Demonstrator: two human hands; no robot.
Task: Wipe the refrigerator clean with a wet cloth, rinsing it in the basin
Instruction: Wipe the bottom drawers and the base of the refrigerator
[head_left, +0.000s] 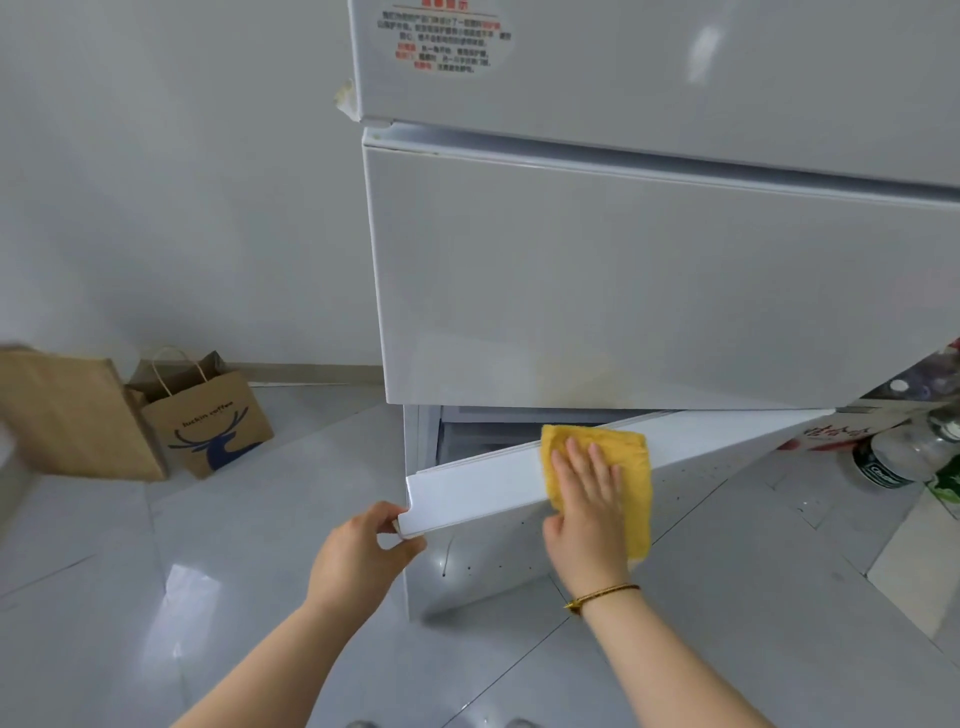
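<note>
A white refrigerator (649, 286) fills the upper right, its upper and middle doors closed. The bottom door (483, 493) is swung partly open toward me. My left hand (363, 551) pinches the door's near left corner. My right hand (587, 499) lies flat, fingers spread, pressing a yellow cloth (631, 467) against the top edge and front of that door. The cloth folds over the edge. No basin is in view.
Two brown paper bags (202, 415) stand on the grey tiled floor by the wall at left. Plastic bottles (904, 452) and a red-and-white carton (831, 434) sit on the floor at right, beside the refrigerator. My shoe tips show at the bottom edge.
</note>
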